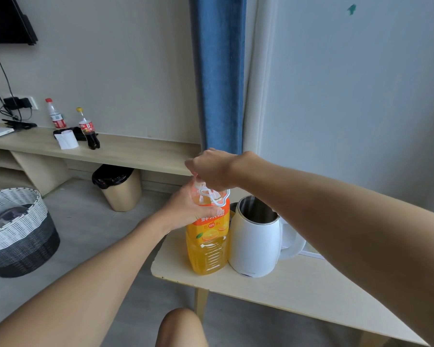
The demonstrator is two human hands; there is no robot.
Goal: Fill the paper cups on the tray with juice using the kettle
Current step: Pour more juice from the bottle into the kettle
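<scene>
Soft even daylight, faint shadows, wide-angle edge distortion.

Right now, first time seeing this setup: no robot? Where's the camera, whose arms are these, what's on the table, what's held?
There is no robot here. A person works with bare hands, and the single picture comes from a wide-angle camera worn on their head, looking forward and down. On the pale wooden table stands a clear plastic bottle of orange juice. Right beside it is a white electric kettle, its top open and the steel inside showing. The left hand grips the bottle's shoulder. The right hand is curled over the bottle's top, hiding the cap. No paper cups or tray are in view. A wicker basket and a lined waste bin sit on the floor behind.
</scene>
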